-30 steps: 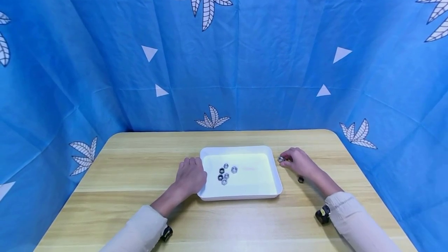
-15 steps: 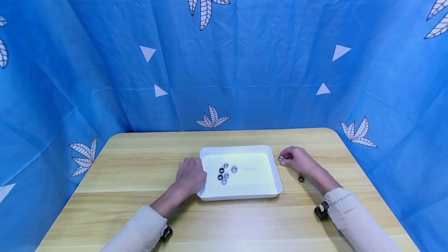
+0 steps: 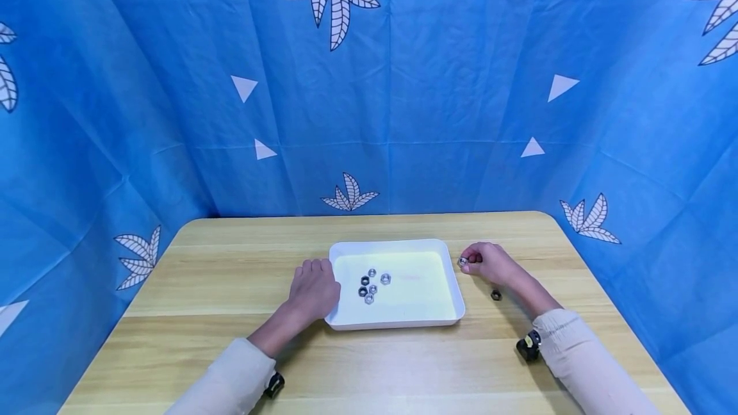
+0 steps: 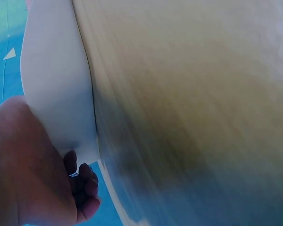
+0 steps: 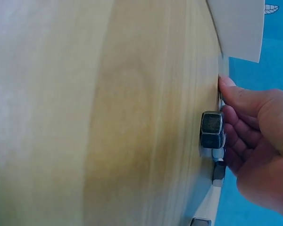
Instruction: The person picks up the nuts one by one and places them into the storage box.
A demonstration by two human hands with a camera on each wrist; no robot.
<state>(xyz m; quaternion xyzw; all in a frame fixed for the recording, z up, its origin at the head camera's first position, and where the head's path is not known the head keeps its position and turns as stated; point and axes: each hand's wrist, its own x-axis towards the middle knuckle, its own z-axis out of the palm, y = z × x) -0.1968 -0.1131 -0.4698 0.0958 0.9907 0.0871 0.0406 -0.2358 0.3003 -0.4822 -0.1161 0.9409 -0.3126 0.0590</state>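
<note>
My left hand point(image 3: 314, 288) grips the left side of a white tray point(image 3: 398, 324), its fingers curled against the outer wall point(image 4: 59, 70). Several hex nuts lie in the tray's left half, among them a large silver nut point(image 3: 385, 279) and a black nut point(image 3: 365, 280). Just right of the tray, my right hand point(image 3: 489, 262) pinches a silver nut point(image 3: 463, 262) between thumb and fingertips, low over the table. That nut is mostly hidden in the right wrist view. A black nut point(image 3: 496, 295) lies by the right wrist, and it looms large as a dark nut point(image 5: 212, 129) near the curled fingers.
More nuts stand beyond the dark one in the right wrist view, including a nut point(image 5: 219, 172) close to the palm. A wooden table point(image 3: 242, 242) carries everything. Blue leaf-patterned cloth point(image 3: 461, 82) hangs behind it and along both sides.
</note>
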